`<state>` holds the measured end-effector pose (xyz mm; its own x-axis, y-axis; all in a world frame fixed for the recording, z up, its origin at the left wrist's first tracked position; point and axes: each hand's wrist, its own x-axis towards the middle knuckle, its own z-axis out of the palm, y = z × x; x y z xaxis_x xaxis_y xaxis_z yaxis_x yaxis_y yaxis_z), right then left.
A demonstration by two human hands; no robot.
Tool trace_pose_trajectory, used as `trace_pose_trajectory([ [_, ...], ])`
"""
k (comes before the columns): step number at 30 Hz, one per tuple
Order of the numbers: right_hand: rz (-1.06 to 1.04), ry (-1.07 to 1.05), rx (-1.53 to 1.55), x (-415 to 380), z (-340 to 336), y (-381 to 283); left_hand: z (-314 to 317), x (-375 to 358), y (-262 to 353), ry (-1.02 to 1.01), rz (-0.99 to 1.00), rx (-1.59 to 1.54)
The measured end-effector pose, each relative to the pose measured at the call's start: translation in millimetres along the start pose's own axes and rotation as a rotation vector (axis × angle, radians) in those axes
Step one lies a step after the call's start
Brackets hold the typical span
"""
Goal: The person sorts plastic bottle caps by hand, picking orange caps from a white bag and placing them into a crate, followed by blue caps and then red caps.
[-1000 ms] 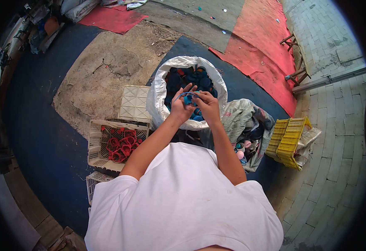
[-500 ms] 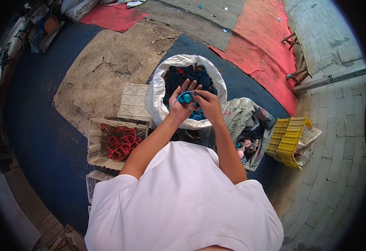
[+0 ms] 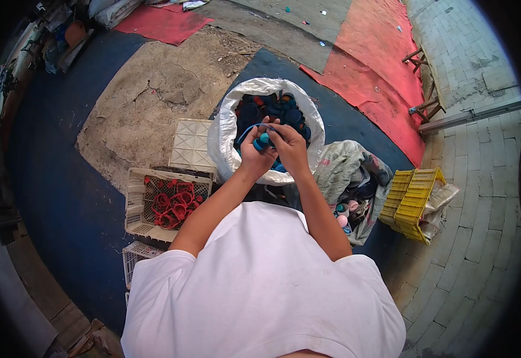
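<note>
Over a white woven sack (image 3: 221, 128) of dark blue plastic pieces (image 3: 284, 108), my two hands meet at a small blue-and-teal plastic cap (image 3: 264, 138) with a thin blue strap. The cap rests in my left hand (image 3: 256, 156), whose fingers curl up around it. My right hand (image 3: 291, 150) pinches at the cap from the other side, fingertips close to the left ones. Its exact shape is partly hidden by my fingers. Some red pieces lie among the blue ones in the sack.
Left of the sack, a beige crate (image 3: 134, 206) holds red plastic rings (image 3: 174, 209), with a white crate panel (image 3: 190, 145) behind it. At right stand an open grey-green sack (image 3: 338, 161) of mixed pieces and yellow crates (image 3: 412, 200). Red sheeting (image 3: 371, 77) covers part of the floor.
My left fingers, spread upward before, now curl in around the cap. My right hand has shifted slightly left and closer, and less of the cap shows.
</note>
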<state>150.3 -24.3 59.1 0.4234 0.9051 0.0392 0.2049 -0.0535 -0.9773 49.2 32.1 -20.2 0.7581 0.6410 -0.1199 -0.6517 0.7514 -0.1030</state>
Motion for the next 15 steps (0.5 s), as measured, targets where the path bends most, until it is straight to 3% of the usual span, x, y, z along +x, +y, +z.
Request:
trace_pose_trajectory([
  [8, -0.17, 0.156, -0.16, -6, 6, -8, 4, 0, 1, 0.118, 0.081, -0.124],
  [15, -0.392, 0.094, -0.6, -9, 7, -1, 6, -2, 3, 0.133, 0.089, -0.006],
])
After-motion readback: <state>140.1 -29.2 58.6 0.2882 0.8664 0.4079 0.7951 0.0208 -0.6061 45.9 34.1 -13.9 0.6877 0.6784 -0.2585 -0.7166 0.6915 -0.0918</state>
